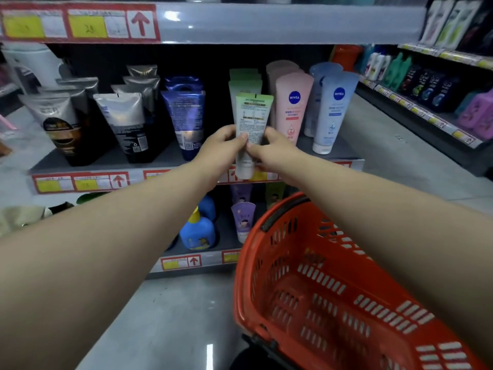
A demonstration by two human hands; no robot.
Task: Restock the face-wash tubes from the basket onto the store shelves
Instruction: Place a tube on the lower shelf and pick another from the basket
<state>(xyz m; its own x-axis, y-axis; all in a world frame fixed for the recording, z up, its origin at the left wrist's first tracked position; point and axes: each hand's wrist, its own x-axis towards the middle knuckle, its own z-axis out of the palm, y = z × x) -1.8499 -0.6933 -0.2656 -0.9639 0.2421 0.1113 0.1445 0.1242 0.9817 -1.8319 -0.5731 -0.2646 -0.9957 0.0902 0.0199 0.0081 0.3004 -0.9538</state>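
**Store aisle, seen looking forward and down.** A grey metal shelving unit (266, 22) fills the upper and middle frame. Its front edges carry red-bordered price labels (80, 22) with yellow tags and red arrows. A second shelving run (426, 116), edged with yellow tags, recedes at the upper right. The smooth grey floor (173, 316) occupies the lower centre, with a bright streak of reflected light (210, 356) near the bottom edge. A glare spot (172, 16) marks the top shelf edge.

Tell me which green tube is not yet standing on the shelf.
The frontmost green tube, held between left hand and right hand, its cap below the shelf edge; the others stand queued behind it.
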